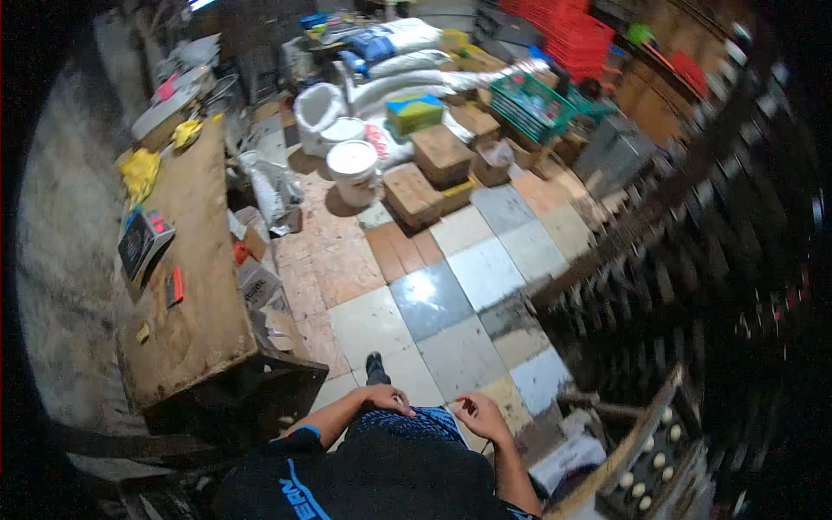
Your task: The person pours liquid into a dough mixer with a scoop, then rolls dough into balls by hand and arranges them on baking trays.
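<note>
Cloth between left hand and right hand

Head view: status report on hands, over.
Left hand, right hand: near waist, grip unclear. Tray with pale balls: right side, untouched. Cardboard boxes, white bucket: floor ahead.

The black shirt bears the letters "ERN"; red lettering on a white sack is unreadable.

- Floor: patchwork tiles, white, grey, terracotta, scuffed
- Worktop: worn wood, left edge along pale mottled wall
- Slatted racks: dark, past floor's right edge
- Light: bright strip, upper left; glare on grey tile
</note>
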Demonstrator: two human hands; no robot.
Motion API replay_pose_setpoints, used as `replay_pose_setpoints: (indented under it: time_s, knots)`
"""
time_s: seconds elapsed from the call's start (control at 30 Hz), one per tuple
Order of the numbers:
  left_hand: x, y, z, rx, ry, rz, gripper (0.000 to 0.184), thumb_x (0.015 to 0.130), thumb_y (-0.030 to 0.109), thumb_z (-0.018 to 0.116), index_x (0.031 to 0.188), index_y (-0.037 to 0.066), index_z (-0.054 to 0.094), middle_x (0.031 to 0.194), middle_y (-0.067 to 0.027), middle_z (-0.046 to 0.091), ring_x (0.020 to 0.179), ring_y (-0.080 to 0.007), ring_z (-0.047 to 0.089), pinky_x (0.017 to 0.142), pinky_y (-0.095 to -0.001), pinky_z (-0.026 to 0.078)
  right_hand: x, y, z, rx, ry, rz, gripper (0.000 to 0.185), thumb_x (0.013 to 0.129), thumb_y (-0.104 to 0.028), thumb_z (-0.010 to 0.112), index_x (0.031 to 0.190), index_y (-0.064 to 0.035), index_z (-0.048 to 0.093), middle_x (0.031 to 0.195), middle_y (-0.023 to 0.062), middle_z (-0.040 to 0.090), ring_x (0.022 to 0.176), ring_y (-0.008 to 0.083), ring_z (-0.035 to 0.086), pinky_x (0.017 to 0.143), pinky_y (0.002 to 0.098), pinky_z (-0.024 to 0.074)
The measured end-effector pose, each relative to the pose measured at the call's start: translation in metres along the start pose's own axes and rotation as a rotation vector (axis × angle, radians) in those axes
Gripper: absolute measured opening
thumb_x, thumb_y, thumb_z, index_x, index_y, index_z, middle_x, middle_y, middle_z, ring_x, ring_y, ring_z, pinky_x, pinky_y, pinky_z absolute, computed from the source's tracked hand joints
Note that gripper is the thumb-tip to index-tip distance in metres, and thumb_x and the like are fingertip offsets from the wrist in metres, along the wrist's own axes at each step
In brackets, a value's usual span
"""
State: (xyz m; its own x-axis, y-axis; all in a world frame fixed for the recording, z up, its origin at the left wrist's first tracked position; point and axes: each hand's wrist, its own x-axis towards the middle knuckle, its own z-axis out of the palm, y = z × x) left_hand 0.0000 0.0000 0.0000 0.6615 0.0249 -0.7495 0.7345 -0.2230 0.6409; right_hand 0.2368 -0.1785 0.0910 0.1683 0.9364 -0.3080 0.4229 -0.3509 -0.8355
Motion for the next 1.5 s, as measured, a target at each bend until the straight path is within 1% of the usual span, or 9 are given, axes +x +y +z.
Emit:
replay_pose_setpoints:
  time_s: [0.07, 0.2, 0.4, 0.63, 0.83, 0.9, 1.1, 1.17, 1.5]
  knots:
    - [-0.023, 0.004, 0.003, -0.108, 0.118, -0.002, 0.071, 0.061, 0.068, 0.065, 0.104, 0.012, 0.064, 0.106, -0.0152, 0.06, 0.103, -0.0285, 0.054, 0.089, -0.0355, 0.041, 0.017, 0.033, 0.006, -0.162, -0.069, -0.049, 0.033, 0.073, -0.029, 0.068, 0.098, -0.0085, 0.064, 0.082, 0.0129, 0.064, 0.071, 0.0231, 0.06, 0.066, 0.0322, 0.0476]
    - [-0.139, -0.067, -0.133, -0.204, 0.226, 0.196, 0.056, 0.063, 0.06, 0.07, 0.091, 0.012, 0.069, 0.1, -0.013, 0.06, 0.096, -0.0246, 0.056, 0.081, -0.0336, 0.044, 0.166, -0.096, 0.067, -0.269, -0.406, 0.067, 0.019, 0.072, -0.025, 0.068, 0.084, -0.0102, 0.069, 0.07, 0.0075, 0.063, 0.063, 0.0131, 0.057, 0.059, 0.0285, 0.0454]
    - [-0.216, -0.099, -0.185, -0.045, 0.455, 0.287, 0.04, 0.065, 0.048, 0.072, 0.086, 0.014, 0.071, 0.085, -0.0085, 0.06, 0.088, -0.0225, 0.058, 0.078, -0.0336, 0.045, 0.284, -0.217, 0.088, -0.217, -0.887, -0.334, 0.017, 0.071, -0.016, 0.071, 0.087, -0.0096, 0.07, 0.077, 0.0037, 0.066, 0.069, 0.0132, 0.06, 0.063, 0.0266, 0.047]
    - [-0.243, -0.142, -0.25, -0.415, 0.617, 0.376, 0.025, 0.068, 0.019, 0.069, 0.089, 0.006, 0.068, 0.079, -0.0068, 0.062, 0.073, -0.0153, 0.057, 0.067, -0.0293, 0.047, 0.423, -0.288, 0.122, -0.301, -1.305, -0.215, 0.023, 0.072, -0.016, 0.068, 0.093, -0.0094, 0.069, 0.082, 0.0044, 0.068, 0.069, 0.0138, 0.062, 0.062, 0.0283, 0.0477]
    - [-0.255, -0.167, -0.387, -0.38, 0.713, 0.105, 0.027, 0.062, 0.022, 0.067, 0.083, 0.005, 0.069, 0.069, -0.0125, 0.064, 0.065, -0.0192, 0.062, 0.062, -0.0306, 0.048, 0.566, -0.35, 0.15, -0.354, -1.276, -0.513, 0.024, 0.069, -0.011, 0.065, 0.092, -0.0076, 0.068, 0.08, 0.011, 0.067, 0.066, 0.0213, 0.062, 0.06, 0.0313, 0.0479]
    - [-0.255, -0.173, -0.443, -0.345, 0.731, 0.011, 0.026, 0.063, 0.021, 0.063, 0.083, 0.005, 0.069, 0.072, -0.0155, 0.064, 0.067, -0.0248, 0.062, 0.064, -0.033, 0.049, 0.621, -0.376, 0.154, -0.354, -1.211, -0.597, 0.025, 0.067, -0.013, 0.064, 0.091, -0.0086, 0.068, 0.085, 0.0142, 0.066, 0.076, 0.0304, 0.064, 0.071, 0.0379, 0.05]
    - [-0.249, -0.211, -0.594, -0.17, 0.685, 0.032, 0.024, 0.066, 0.016, 0.058, 0.085, 0.008, 0.069, 0.078, -0.0161, 0.065, 0.073, -0.0317, 0.063, 0.068, -0.038, 0.049, 0.76, -0.417, 0.176, -0.438, -1.285, -0.711, 0.03, 0.065, -0.017, 0.064, 0.095, -0.0127, 0.066, 0.077, 0.017, 0.064, 0.073, 0.0337, 0.062, 0.071, 0.0414, 0.0497]
    - [-0.26, -0.206, -0.647, -0.149, 0.705, 0.061, 0.02, 0.069, 0.016, 0.058, 0.084, 0.008, 0.069, 0.079, -0.0146, 0.065, 0.074, -0.0316, 0.063, 0.069, -0.0384, 0.05, 0.801, -0.448, 0.183, -0.619, -1.344, -0.929, 0.025, 0.074, -0.018, 0.06, 0.095, -0.0062, 0.065, 0.092, 0.0147, 0.064, 0.079, 0.032, 0.061, 0.069, 0.0394, 0.0488]
    - [-0.244, -0.339, -0.87, -0.116, 0.836, 0.277, 0.012, 0.07, 0.015, 0.065, 0.075, 0.005, 0.066, 0.072, -0.0136, 0.064, 0.065, -0.0264, 0.063, 0.057, -0.0348, 0.047, 1.017, -0.562, 0.254, -0.461, -1.211, -0.816, 0.013, 0.073, -0.013, 0.061, 0.083, -0.0057, 0.064, 0.079, 0.0143, 0.064, 0.074, 0.0319, 0.062, 0.067, 0.0397, 0.0486]
